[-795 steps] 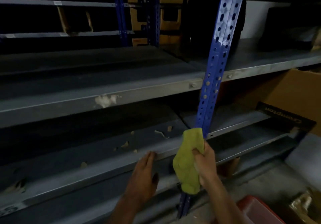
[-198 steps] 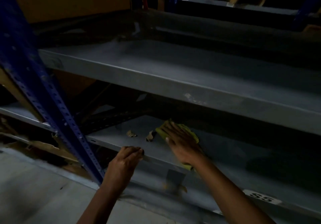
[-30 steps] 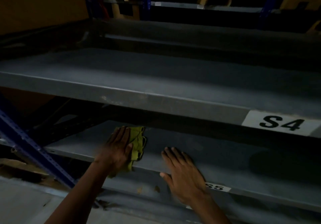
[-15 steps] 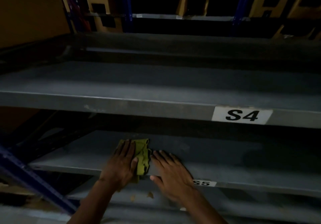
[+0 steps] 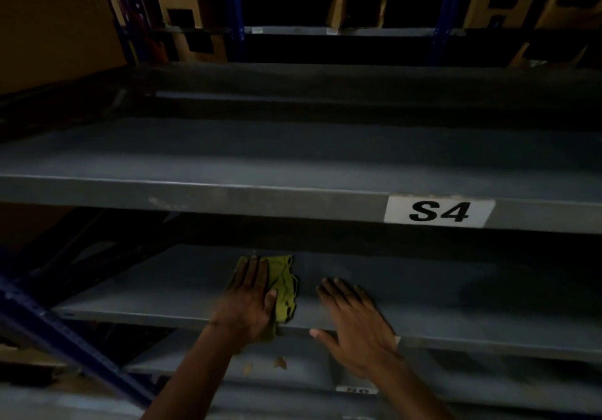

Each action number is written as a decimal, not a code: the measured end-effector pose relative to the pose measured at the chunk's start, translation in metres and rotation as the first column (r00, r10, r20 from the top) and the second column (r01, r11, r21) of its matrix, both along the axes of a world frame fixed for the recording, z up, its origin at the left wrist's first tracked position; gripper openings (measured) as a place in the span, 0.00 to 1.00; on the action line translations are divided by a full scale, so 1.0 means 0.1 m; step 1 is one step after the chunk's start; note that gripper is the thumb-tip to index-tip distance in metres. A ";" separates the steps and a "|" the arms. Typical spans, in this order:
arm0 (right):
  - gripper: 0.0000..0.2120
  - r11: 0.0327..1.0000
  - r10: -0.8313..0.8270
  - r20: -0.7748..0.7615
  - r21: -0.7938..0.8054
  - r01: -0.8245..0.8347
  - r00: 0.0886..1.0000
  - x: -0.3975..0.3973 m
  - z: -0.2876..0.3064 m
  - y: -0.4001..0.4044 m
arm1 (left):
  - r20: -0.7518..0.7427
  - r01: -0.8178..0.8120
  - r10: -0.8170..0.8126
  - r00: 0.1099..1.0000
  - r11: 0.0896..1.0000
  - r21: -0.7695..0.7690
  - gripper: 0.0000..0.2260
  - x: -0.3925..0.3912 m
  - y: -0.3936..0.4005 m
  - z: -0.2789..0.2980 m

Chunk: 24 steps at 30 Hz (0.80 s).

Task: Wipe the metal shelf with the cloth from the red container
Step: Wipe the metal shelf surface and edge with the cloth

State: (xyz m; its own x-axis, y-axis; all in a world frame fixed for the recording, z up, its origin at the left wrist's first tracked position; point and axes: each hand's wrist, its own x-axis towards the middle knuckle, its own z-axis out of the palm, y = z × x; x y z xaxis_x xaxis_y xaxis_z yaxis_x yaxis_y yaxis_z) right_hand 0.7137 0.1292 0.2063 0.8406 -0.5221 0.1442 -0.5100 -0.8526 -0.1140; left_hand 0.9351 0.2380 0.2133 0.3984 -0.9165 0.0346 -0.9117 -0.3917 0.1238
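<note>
A crumpled yellow-green cloth lies on the grey metal shelf, near its front edge. My left hand presses flat on the cloth, fingers pointing into the shelf, covering its left half. My right hand rests flat on the bare shelf just to the right, fingers spread, a small gap from the cloth. It holds nothing and covers the shelf's label. The red container is out of view.
The grey shelf above carries a white S4 label and overhangs the working shelf. A blue slotted upright slants at lower left. Small debris bits lie on the shelf below. Cardboard boxes stand on far racks.
My left hand has slid the cloth a little deeper into the shelf. My right hand has drawn apart from the cloth to the right. The view has shifted rightward.
</note>
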 end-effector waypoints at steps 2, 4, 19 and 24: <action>0.38 1.000 0.003 0.003 0.005 -0.003 1.000 0.00 -0.03 -0.01 | 0.006 0.018 -0.017 1.000 0.999 -0.042 0.33 -0.07 -0.04 -0.02; 0.38 1.000 0.007 0.005 0.009 -0.007 1.000 0.00 -0.05 -0.02 | -0.019 0.012 -0.013 1.000 0.999 -0.043 0.33 -0.15 -0.10 -0.03; 0.37 1.000 0.010 0.012 0.023 -0.010 1.000 -0.04 -0.02 0.02 | -0.069 0.035 -0.032 0.997 0.998 0.048 0.42 -0.22 0.00 0.20; 0.37 1.000 0.013 -0.010 0.020 -0.013 1.000 -0.02 -0.05 0.00 | -0.023 -0.046 0.046 0.999 0.999 -0.010 0.39 -0.25 -0.22 0.02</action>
